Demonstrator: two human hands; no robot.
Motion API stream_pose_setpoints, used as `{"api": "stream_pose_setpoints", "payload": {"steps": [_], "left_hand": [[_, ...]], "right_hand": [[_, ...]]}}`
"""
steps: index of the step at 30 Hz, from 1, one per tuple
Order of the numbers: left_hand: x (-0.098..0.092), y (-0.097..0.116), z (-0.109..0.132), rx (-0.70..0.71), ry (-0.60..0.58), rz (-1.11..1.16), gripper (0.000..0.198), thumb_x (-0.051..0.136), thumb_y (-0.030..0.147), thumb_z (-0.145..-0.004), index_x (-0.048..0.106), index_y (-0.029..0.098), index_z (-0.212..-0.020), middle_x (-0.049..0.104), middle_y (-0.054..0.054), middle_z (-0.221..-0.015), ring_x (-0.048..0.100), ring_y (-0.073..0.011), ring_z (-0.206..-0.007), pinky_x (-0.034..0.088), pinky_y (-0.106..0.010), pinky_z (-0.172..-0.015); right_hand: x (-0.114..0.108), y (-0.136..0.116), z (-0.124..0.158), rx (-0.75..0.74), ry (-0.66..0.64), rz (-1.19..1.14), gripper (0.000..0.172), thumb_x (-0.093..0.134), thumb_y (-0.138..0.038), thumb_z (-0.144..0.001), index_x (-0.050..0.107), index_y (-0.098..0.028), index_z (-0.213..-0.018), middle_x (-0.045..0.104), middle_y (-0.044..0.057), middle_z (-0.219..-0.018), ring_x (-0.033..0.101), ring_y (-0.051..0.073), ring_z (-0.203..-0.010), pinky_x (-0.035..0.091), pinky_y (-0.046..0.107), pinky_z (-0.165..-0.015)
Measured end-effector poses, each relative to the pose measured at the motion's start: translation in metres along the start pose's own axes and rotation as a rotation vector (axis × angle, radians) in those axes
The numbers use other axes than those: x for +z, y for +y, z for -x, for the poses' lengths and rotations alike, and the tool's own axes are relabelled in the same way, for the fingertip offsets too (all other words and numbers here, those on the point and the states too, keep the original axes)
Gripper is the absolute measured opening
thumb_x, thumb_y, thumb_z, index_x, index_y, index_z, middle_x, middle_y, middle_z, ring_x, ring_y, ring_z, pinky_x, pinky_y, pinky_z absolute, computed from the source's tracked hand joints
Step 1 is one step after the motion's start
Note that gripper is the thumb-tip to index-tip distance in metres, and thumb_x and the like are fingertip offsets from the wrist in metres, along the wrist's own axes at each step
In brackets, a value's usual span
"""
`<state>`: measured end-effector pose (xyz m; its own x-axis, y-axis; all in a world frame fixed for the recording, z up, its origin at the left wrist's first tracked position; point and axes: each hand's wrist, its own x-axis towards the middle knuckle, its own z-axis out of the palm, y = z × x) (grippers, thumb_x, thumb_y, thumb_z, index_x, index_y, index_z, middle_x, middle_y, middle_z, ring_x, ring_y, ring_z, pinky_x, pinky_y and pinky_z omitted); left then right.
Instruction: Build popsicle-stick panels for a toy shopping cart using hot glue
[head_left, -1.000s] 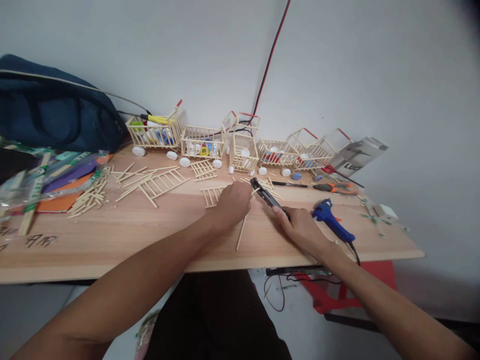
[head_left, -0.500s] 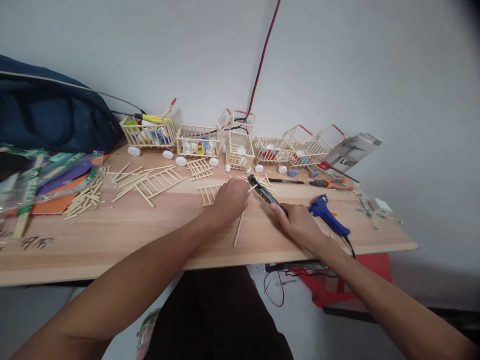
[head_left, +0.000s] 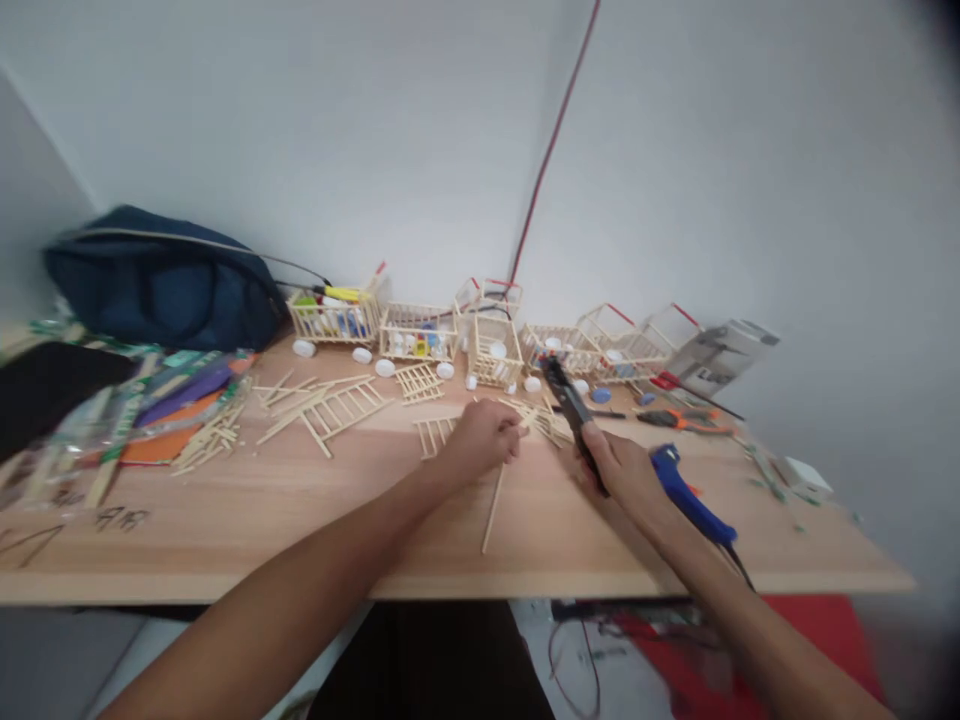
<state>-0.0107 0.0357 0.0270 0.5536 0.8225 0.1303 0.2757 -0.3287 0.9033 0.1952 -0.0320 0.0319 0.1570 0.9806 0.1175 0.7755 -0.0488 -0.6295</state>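
My left hand [head_left: 480, 440] is closed in a pinch on a thin wooden stick [head_left: 496, 500] that slants down toward the table's front edge. To its right, my right hand [head_left: 622, 465] grips the handles of black cutting pliers [head_left: 566, 400], whose jaws point up and away from the stick's upper end. A small ladder-like stick frame [head_left: 433, 434] lies just left of my left hand. A blue glue gun [head_left: 686, 495] rests on the wooden table [head_left: 300, 520] right beside my right hand.
A row of small stick-built carts [head_left: 409, 330] with white wheels stands along the wall. Loose sticks and larger stick frames [head_left: 330, 405] lie at the left centre. A dark blue bag [head_left: 161, 275] and coloured packets [head_left: 150, 400] occupy the left. Orange-handled pliers [head_left: 682, 420] lie at the right.
My right hand has lifted the pliers up and to the right, away from the stick's tip. The camera has tilted upward. My left hand still pinches the stick.
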Motion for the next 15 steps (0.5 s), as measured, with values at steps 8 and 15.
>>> {"api": "stream_pose_setpoints", "payload": {"steps": [8,15], "left_hand": [[-0.002,-0.003,-0.004,-0.014,-0.086,0.442,0.023,0.057,0.031,-0.078,0.055,0.013,-0.064,0.055,0.001,-0.057,0.05,-0.0068,-0.044,0.044,-0.017,-0.042],[-0.006,-0.003,-0.002,-0.034,0.023,0.325,0.023,0.052,0.025,-0.081,0.055,0.014,-0.06,0.053,0.002,-0.054,0.048,-0.0076,-0.044,0.038,-0.018,-0.043]], "right_hand": [[0.025,-0.016,-0.045,-0.119,0.046,-0.344,0.047,0.057,-0.064,-0.078,0.056,-0.019,-0.065,0.056,0.002,-0.059,0.051,0.016,-0.059,0.042,0.028,-0.057],[0.031,-0.022,-0.064,-0.15,0.012,-0.276,0.042,0.059,-0.059,-0.077,0.058,-0.018,-0.065,0.057,0.001,-0.06,0.053,0.016,-0.06,0.041,0.027,-0.058]]}}
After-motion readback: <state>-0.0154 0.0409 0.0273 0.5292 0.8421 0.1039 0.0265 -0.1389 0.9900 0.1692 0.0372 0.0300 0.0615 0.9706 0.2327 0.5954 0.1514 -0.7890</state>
